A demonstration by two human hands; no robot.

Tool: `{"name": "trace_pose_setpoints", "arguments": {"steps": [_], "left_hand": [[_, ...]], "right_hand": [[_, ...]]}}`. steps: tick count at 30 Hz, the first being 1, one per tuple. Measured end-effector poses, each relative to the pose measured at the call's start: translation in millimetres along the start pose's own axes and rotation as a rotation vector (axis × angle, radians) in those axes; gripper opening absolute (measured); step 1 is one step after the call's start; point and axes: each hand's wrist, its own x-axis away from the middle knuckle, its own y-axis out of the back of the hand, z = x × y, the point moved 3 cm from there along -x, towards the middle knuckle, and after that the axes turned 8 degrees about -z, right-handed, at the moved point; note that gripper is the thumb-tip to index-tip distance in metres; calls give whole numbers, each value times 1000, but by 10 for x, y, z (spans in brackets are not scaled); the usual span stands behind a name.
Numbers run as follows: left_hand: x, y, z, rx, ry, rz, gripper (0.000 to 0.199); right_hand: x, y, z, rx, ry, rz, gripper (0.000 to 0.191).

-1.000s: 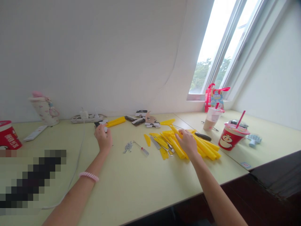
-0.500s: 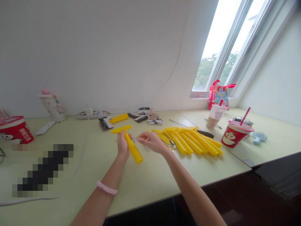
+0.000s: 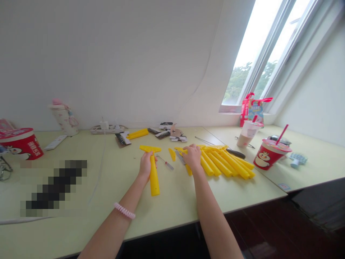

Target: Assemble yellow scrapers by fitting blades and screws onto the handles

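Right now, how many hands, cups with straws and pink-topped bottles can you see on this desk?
Hands: 2 (left hand, right hand)
Cups with straws: 2 (red cup, clear cup of milky drink)
Pink-topped bottles: 1 (flowered bottle)
Total: 5

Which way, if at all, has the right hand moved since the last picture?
Yes, rightward: the right hand now rests on the yellow plastic scraper pile's left end.

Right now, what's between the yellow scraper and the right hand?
In the head view, a screwdriver and a yellow wedge lie on the desk between the yellow scraper and right hand.
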Motion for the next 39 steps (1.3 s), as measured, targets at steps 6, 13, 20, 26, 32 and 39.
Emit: {"name": "trace_pose_setpoints", "arguments": {"steps": [6,13,20,26,32,39], "left_hand": [[-53,65,30,32,34,-33,17],[-56,77,54,48,56,-44,16],[-35,75,36,26,66,-47,16],[-30,78,37,-10,73,-40,18],[6,60,4,-21,91,-33,21],[0,53,47,-15,172,13,19]], "right_hand": [[42,-165,111,85,67,44,27],[28,-316,194,204,49,16,25],[15,-334,225,206,33,-20,25],[-15,-351,115,94,-74,-31,24],[-32,-325,32,-99,-116,-112,26],[-82,-179,-8,-592,-135,-258,30]]}}
